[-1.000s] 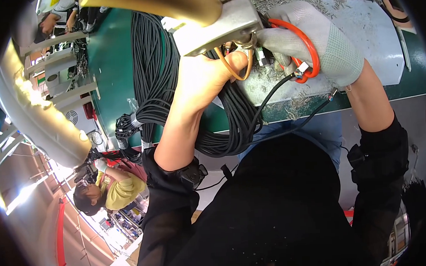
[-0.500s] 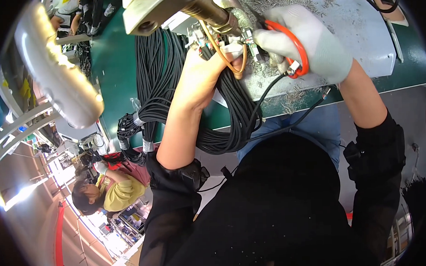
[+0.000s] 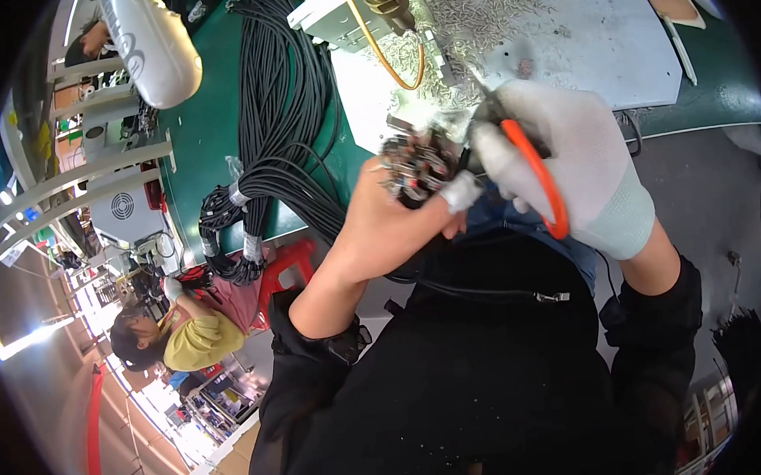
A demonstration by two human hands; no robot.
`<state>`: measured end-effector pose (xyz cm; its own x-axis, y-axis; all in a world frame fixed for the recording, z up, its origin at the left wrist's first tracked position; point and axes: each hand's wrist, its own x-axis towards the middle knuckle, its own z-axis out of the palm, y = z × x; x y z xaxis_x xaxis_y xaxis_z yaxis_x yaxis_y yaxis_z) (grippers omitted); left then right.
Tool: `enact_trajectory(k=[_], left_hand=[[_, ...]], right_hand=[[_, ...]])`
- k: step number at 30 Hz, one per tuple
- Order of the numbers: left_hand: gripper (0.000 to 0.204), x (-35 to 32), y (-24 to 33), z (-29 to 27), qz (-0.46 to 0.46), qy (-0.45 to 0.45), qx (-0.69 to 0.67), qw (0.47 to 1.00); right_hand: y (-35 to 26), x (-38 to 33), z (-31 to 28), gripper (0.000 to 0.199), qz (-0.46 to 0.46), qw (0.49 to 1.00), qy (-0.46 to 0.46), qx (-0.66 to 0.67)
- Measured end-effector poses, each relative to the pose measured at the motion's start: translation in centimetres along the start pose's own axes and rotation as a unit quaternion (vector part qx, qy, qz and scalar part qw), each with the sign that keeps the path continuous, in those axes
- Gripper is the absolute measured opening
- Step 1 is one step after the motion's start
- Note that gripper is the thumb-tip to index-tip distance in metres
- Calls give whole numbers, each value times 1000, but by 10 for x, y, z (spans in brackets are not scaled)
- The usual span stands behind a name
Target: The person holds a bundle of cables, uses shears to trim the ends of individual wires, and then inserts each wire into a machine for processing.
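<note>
My left hand (image 3: pixel 380 229) is bare apart from a white wrap on the thumb. It grips a bundle of black cables with small metal connectors and coloured wires (image 3: pixel 416 166) bunched at their ends. My right hand (image 3: pixel 568 149), in a white knitted glove, is closed round red-handled cutters (image 3: pixel 538 180). Their dark, blurred jaws sit just right of the cable ends; I cannot tell whether they touch. One black cable with a metal connector (image 3: pixel 553 297) lies across my black clothing. The cables trail left from my left hand to the table.
Beyond my hands stands a bench machine (image 3: pixel 387 8) with an orange tube (image 3: pixel 381 59). Metal scraps (image 3: pixel 473 13) litter the white board (image 3: pixel 610 58). Long black cables (image 3: pixel 277 98) cover part of the green table (image 3: pixel 211 143). A lamp (image 3: pixel 156 56) hangs upper left; a co-worker (image 3: pixel 202 334) sits left.
Both hands have come away from the machine toward my body. The cable ends now lie bunched in my left hand, and the cutters have turned up beside them.
</note>
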<state>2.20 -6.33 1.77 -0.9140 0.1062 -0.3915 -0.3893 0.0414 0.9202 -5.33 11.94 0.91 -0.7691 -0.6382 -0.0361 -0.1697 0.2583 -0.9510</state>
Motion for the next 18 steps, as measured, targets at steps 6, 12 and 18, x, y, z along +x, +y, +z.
enact_trajectory(k=[6, 12, 18], left_hand=[[8, -4, -1, 3, 43, 27, -65, 997], [20, -3, 3, -2, 42, -20, 27, 999], [33, 6, -15, 17, 260, 92, 196, 941]], right_hand=[[-8, -16, 7, 23, 91, 961, 41, 257], [4, -17, -3, 23, -121, 989, 62, -67], [-4, -17, -1, 30, 117, 960, -22, 252]])
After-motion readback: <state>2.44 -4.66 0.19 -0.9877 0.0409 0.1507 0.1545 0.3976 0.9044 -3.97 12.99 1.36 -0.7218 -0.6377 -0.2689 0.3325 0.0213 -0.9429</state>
